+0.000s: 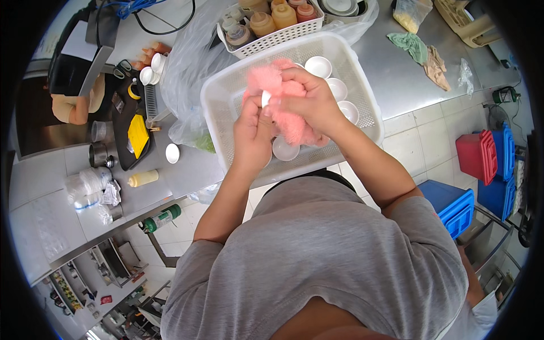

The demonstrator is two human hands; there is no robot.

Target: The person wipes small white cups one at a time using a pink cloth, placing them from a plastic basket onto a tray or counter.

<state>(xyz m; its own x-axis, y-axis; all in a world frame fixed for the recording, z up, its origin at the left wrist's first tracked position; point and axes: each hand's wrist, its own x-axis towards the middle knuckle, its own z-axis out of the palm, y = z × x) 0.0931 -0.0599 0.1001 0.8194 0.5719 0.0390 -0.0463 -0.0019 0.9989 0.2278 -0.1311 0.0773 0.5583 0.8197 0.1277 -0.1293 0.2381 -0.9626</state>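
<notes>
My left hand (255, 131) pinches a small white cup (265, 98), mostly hidden by the cloth and my fingers. A fluffy pink cloth (291, 127) is bunched in my right hand (316, 102) and pressed around that cup. Both hands are over a white perforated plastic basket (361, 76) at the counter's edge. Inside it, small white bowls (318, 67) lie along the right side. Another bowl (285, 148) shows below the cloth, near the basket's front wall.
Behind stands a white basket (276, 40) of squeeze bottles. Stacked white cups (146, 75), one loose white bowl (172, 153) and a squeeze bottle (143, 178) stand left. A green cloth (410, 46) lies right on the steel counter. Blue lidded bins (446, 204) are on the floor.
</notes>
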